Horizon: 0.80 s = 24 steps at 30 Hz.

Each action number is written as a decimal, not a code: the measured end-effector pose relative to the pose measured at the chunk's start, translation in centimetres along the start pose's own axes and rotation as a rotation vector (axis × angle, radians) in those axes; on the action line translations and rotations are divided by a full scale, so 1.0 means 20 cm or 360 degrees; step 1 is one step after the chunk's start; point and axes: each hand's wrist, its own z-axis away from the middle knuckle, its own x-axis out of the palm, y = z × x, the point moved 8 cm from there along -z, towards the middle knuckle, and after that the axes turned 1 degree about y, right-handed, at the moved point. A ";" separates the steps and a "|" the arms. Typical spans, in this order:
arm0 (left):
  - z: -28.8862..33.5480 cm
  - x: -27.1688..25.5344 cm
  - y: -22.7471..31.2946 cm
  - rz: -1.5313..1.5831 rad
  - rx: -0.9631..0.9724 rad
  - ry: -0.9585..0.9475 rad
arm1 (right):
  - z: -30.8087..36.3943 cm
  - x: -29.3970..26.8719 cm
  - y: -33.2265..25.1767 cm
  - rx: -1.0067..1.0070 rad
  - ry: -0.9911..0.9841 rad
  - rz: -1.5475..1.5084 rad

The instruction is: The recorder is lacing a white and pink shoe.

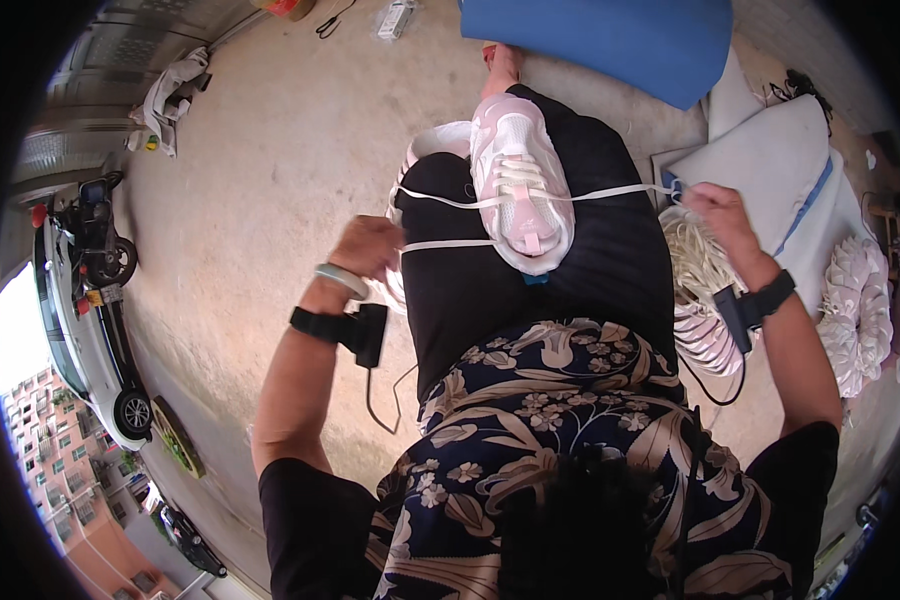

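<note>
A pink and white sneaker (pixel 520 190) rests across my lap, its toe toward me, with cream laces threaded through part of its eyelets. From its right side a flat cream shoelace (pixel 620 190) stretches tight to my right hand (pixel 718 212), whose fingers are closed on its end beside a small bluish thing I cannot make out. On the left, another stretch of shoelace (pixel 445 243) runs from the toe area to my left hand (pixel 367 247). That hand is closed and slightly blurred, and its fingertips are partly hidden.
More pink and white sneakers (pixel 440 142) lie left of my knees. To my right are a bundle of cream laces (pixel 698 248), a row of pink-white shoe pieces (pixel 710 340) and another pile (pixel 857 310). A blue sheet (pixel 600 45) lies ahead; vehicles (pixel 80 330) stand far left.
</note>
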 end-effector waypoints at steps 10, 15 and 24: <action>0.14 0.57 0.43 0.0082 0.0604 -0.0567 | 0.03 0.73 -0.22 0.0484 -0.0553 -0.0613; 0.08 0.57 0.46 0.0212 0.0655 -0.0431 | -0.10 0.75 -0.27 0.0190 -0.0329 -0.0803; 0.04 0.45 0.40 0.0531 0.0421 -0.0350 | -0.12 0.73 -0.24 -0.0006 -0.0233 -0.0764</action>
